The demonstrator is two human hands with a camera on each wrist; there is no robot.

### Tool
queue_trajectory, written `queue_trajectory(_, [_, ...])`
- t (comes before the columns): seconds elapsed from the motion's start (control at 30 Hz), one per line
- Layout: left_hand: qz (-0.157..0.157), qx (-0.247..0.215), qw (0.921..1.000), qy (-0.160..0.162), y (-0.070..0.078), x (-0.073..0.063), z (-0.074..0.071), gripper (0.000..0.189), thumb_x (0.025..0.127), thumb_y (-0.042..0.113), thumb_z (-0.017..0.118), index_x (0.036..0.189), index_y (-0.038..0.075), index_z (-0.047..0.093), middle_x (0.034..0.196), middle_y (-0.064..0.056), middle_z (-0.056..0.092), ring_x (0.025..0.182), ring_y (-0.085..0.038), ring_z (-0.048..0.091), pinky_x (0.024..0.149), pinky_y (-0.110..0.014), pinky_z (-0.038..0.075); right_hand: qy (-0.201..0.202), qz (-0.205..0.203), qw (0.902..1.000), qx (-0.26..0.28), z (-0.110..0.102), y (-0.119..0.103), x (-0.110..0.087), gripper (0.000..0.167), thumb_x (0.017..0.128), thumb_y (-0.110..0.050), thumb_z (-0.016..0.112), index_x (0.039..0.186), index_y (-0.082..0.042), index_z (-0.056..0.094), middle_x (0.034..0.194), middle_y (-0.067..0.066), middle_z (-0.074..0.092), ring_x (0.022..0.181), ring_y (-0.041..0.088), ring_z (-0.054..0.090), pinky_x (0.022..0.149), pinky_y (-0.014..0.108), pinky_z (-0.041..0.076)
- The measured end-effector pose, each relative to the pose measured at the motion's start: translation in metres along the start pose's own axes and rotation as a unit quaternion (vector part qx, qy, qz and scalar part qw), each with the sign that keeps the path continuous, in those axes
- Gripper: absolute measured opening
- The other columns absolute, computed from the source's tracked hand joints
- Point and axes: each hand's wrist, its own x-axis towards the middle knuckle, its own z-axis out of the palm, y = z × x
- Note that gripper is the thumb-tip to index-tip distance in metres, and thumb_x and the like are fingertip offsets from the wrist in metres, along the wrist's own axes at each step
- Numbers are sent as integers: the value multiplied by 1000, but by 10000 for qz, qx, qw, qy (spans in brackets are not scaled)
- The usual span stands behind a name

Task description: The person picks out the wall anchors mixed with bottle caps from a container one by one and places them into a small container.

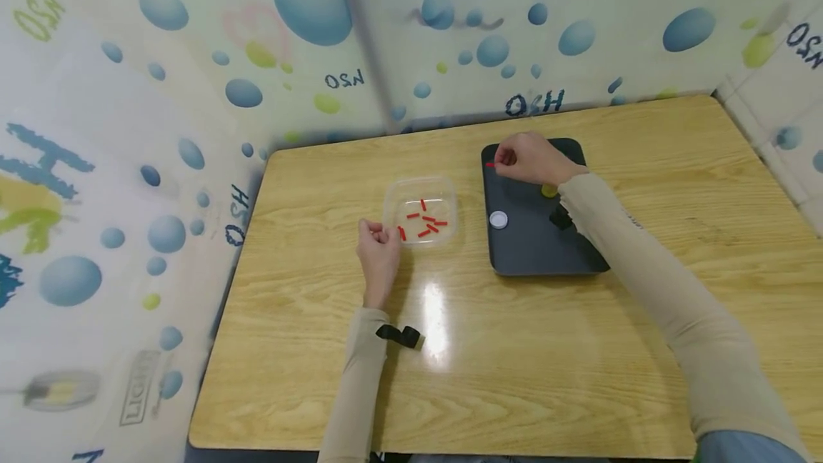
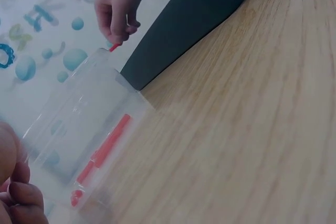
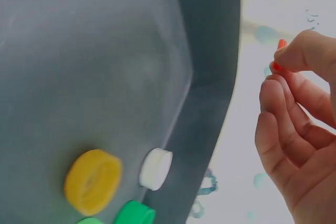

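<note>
My right hand (image 1: 530, 158) is over the far left part of a dark tray (image 1: 527, 252), pinching a small red stick (image 1: 490, 164) between thumb and fingertip. The other fingers of this right hand (image 3: 299, 114) are loosely curled. My left hand (image 1: 378, 256) is at the left side of a clear plastic container (image 1: 421, 183), its thumb and curled fingers on the rim. Several short red sticks (image 1: 413, 216) lie scattered inside the container. In the tray are a white bottle cap (image 1: 498, 219) and a yellow cap (image 3: 93, 182), partly hidden by the right arm in the head view.
A green cap (image 3: 135, 213) and a light green one (image 3: 90, 221) show at the bottom of the right wrist view. Raised walls edge the tray. The wooden table (image 1: 308, 377) meets patterned walls at its back and left.
</note>
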Motion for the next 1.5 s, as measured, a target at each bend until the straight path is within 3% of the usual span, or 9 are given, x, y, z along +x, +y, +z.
queue_trajectory(0.53, [-40, 33, 10000, 49, -1, 0, -1, 12, 82, 3, 54, 93, 5, 48, 65, 5, 41, 59, -11, 42, 55, -24, 34, 48, -628, 9980, 21, -8, -52, 6, 11, 90, -13, 67, 94, -5, 74, 91, 9, 70, 78, 20, 64, 76, 37, 55])
queue_trajectory(0.73, [-2, 1, 10000, 11, -2, 0, -3, 13, 82, 4, 55, 93, 4, 48, 65, 5, 43, 59, -11, 43, 55, -24, 35, -23, -586, 9982, 146, -4, -57, 10, 9, 90, -11, 68, 94, -5, 73, 92, 10, 70, 79, 20, 65, 77, 38, 57])
queue_trajectory(1.5, [-40, -32, 10000, 10, -1, -1, -7, 13, 82, 3, 54, 94, 3, 49, 67, 4, 45, 61, -11, 45, 55, -24, 36, -372, -1055, 9936, 131, 29, -86, 31, 6, 90, -12, 69, 89, -8, 73, 89, 6, 70, 80, 17, 62, 76, 34, 54])
